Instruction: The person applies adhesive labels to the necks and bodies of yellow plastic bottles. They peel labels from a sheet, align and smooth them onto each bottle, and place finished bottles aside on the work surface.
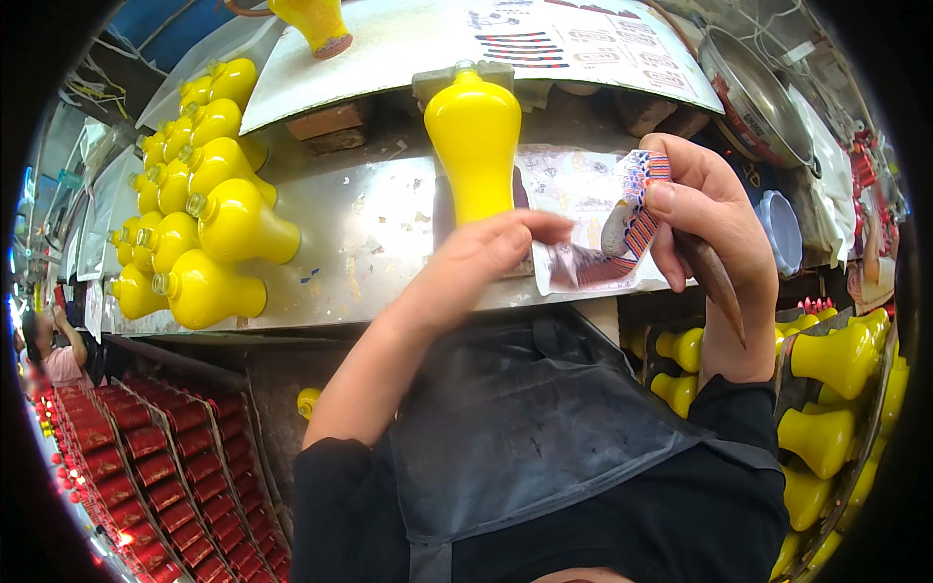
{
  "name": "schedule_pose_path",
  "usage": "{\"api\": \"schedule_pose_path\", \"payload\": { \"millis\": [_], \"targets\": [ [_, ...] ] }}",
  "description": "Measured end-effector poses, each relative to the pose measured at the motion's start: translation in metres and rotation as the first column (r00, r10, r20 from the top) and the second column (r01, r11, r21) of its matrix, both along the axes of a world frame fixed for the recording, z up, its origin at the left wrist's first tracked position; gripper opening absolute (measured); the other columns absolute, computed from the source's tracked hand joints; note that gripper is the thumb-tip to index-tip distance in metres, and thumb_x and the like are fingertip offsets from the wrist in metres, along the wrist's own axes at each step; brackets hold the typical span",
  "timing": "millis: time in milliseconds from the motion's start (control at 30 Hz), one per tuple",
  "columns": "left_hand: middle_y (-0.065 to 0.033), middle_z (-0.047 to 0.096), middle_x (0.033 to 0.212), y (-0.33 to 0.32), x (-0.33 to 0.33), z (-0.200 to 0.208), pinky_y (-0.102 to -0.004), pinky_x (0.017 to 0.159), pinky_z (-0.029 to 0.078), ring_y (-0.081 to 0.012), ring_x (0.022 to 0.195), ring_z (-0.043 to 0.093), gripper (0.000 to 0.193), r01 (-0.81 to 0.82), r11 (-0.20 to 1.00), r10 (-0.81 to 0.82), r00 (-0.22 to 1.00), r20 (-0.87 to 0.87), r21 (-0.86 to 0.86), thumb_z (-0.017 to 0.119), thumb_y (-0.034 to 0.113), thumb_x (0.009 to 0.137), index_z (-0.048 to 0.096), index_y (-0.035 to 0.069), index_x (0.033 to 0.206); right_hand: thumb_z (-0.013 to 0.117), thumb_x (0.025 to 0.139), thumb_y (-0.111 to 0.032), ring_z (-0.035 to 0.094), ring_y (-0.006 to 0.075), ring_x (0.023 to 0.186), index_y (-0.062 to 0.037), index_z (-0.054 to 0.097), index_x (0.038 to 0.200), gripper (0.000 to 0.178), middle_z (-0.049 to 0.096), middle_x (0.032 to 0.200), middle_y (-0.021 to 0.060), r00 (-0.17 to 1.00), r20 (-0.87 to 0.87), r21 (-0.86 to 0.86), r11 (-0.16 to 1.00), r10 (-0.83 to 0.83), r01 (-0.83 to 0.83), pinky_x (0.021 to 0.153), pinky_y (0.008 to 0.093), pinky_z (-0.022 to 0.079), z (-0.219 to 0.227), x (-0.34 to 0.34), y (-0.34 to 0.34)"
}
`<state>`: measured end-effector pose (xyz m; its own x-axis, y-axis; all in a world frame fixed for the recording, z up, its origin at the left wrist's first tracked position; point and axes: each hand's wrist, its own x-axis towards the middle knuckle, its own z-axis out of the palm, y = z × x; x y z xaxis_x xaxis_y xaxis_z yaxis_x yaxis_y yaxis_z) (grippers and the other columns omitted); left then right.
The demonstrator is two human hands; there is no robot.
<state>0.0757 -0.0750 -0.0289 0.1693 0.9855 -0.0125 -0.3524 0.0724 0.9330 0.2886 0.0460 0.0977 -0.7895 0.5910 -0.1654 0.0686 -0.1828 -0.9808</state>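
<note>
Over the metal bench (364, 233), right thumb and fingers (690, 160) pinch a patterned sheet (637, 233); left fingers (540, 224) extend near it.

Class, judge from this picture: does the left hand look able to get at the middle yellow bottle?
Probably yes: the left hand appears to hold nothing, overlaps the bottle's near end in this view, and nothing visible blocks the way.
</note>
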Motion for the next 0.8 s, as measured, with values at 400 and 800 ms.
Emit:
{"api": "schedule_pose_path", "payload": {
  "millis": [400,800],
  "targets": [
    [-0.0132,0.060,0.137,-0.020,-0.003,-0.026,-0.0388,0.107,0.044,-0.0217,0.121,0.059,0.027,-0.029,0.996,0.034,0.997,0.065,-0.083,0.072,0.030,0.094,0.068,0.004,0.096,0.063,0.096,-0.023,0.056,0.0086,0.043,-0.0057,0.060,0.099,0.018,0.068,0.077,0.0055,0.992,0.029,-0.242,0.962,-0.119,0.123,0.039,0.0175,0.035,-0.028,0.003,-0.032],
    [-0.0073,0.065,0.102,-0.018,-0.001,-0.039,-0.0307,0.091,0.049,-0.0177,0.097,0.061,0.023,0.191,0.982,-0.175,0.917,0.358,-0.008,0.064,0.018,0.091,0.071,-0.002,0.099,0.060,0.096,-0.029,0.049,0.0088,0.035,0.0047,0.053,0.113,0.039,0.068,0.081,0.0133,0.971,-0.018,-0.212,0.950,-0.240,0.231,0.034,0.0199,0.035,-0.033,-0.012,-0.034]
  ]
}}
